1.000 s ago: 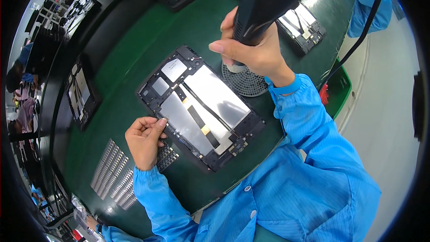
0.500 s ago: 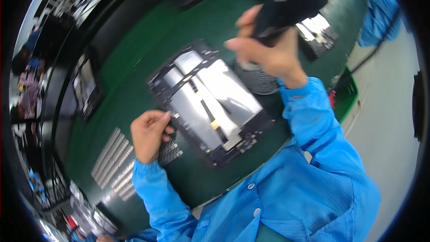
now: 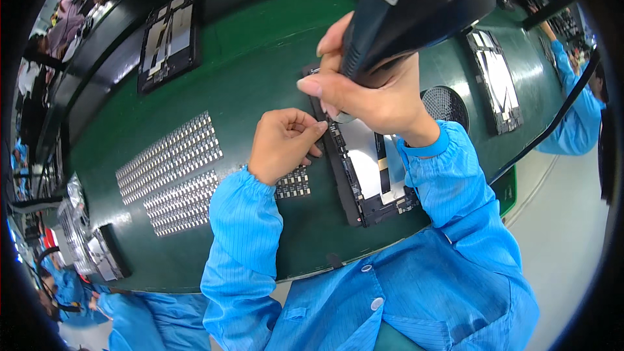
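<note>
My right hand [image 3: 380, 94] is wrapped round a black handheld device [image 3: 422, 13], shaped like a barcode scanner with a grey patch on it. It is raised above an opened tablet [image 3: 364, 162], whose silver battery panels, dark strips and small circuit parts are exposed. The device and my right forearm hide much of the tablet's upper and right side. Thumb and fingers of my left hand [image 3: 286, 143] are pinched together at the tablet's left edge; anything between them is too small to make out. Under that hand lies a sheet of small parts [image 3: 294, 185], partly covered.
More sheets of small parts [image 3: 170, 156] lie in rows on the green table [image 3: 247, 71]. Other opened tablets rest at the far left [image 3: 170, 39] and right [image 3: 495, 81]. A round black ridged dish [image 3: 446, 107] stands beyond my right wrist. A black cable [image 3: 552, 117] crosses the right edge.
The view has turned, so the tablet now appears further right and the sheets show more fully. My right hand has brought the scanner-like device lower, over the tablet. My left hand stays at its left edge.
</note>
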`<state>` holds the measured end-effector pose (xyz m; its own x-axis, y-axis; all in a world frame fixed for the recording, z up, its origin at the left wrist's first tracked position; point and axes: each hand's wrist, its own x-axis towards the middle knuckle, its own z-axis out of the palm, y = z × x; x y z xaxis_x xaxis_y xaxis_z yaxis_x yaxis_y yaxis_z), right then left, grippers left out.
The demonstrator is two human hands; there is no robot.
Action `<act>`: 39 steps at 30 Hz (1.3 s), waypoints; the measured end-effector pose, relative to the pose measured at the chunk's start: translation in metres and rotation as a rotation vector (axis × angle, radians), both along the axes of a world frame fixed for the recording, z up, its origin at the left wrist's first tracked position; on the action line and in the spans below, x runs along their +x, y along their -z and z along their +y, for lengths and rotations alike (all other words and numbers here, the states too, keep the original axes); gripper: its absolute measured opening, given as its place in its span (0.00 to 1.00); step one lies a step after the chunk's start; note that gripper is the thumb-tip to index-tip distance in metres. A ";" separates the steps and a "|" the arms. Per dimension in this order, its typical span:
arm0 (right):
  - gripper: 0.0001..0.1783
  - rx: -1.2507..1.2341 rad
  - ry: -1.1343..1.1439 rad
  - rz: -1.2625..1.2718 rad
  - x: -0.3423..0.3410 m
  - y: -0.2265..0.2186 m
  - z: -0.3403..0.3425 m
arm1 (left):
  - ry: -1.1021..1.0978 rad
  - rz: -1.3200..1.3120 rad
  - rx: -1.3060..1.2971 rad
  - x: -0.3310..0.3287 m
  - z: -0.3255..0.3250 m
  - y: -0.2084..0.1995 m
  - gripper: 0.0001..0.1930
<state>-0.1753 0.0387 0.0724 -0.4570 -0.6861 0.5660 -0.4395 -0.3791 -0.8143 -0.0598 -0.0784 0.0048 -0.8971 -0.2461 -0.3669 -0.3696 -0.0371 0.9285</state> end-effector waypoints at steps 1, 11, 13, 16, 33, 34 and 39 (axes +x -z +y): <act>0.19 -0.001 -0.001 -0.023 0.001 0.002 -0.001 | 0.002 -0.004 -0.004 0.000 -0.001 0.000 0.09; 0.19 -0.009 -0.023 -0.020 0.002 0.010 -0.009 | -0.009 -0.012 -0.025 0.001 -0.003 0.001 0.09; 0.19 -0.003 -0.030 -0.036 0.003 0.010 -0.010 | -0.010 -0.015 -0.030 0.001 -0.003 0.001 0.09; 0.18 0.005 -0.024 -0.084 0.005 0.009 -0.009 | -0.014 -0.014 -0.036 0.001 -0.002 0.000 0.09; 0.18 -0.079 0.103 0.083 0.009 -0.005 0.012 | -0.120 -0.031 -0.083 0.009 -0.002 0.003 0.11; 0.19 -0.129 0.193 0.065 0.007 -0.007 0.018 | -0.127 -0.020 -0.083 0.011 -0.005 0.002 0.12; 0.17 -0.182 0.089 0.274 -0.022 -0.014 0.076 | -0.243 0.176 -0.826 0.036 0.012 -0.004 0.08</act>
<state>-0.1972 0.1150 0.0859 -0.3247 -0.5268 0.7855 -0.6703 -0.4578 -0.5841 -0.0235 -0.0664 0.0090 -0.8123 -0.5631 0.1518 -0.2872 0.6128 0.7362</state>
